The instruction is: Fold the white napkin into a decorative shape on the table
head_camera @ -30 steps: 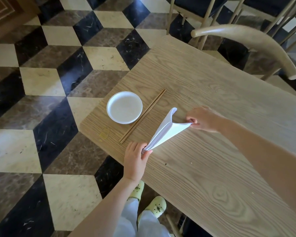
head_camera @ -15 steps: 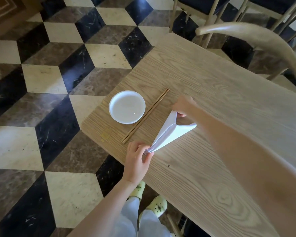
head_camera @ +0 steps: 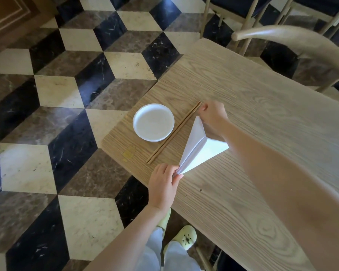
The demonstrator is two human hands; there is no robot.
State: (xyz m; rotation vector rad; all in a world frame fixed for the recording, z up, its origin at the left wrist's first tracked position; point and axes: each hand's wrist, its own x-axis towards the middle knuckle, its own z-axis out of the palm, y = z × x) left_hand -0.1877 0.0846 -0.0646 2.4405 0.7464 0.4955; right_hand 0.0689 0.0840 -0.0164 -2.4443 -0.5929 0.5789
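Note:
The white napkin (head_camera: 199, 150) is folded into a narrow triangle and stands tented on the wooden table (head_camera: 262, 118), one flap raised, the other lying flat. My left hand (head_camera: 163, 185) pinches its pointed tip near the table's front edge. My right hand (head_camera: 213, 113) grips the top corner of the raised flap, close to the far end of the chopsticks. My right forearm crosses over the napkin's right corner and hides part of it.
A round white plate (head_camera: 153, 122) sits left of the napkin, with a pair of wooden chopsticks (head_camera: 174, 133) lying diagonally between them. A curved wooden chair back (head_camera: 294, 39) stands beyond the table's far edge. Checkered marble floor lies to the left.
My right hand moved from the napkin's right corner to the raised flap's top corner and carried it left toward the chopsticks. My left hand kept its pinch on the tip.

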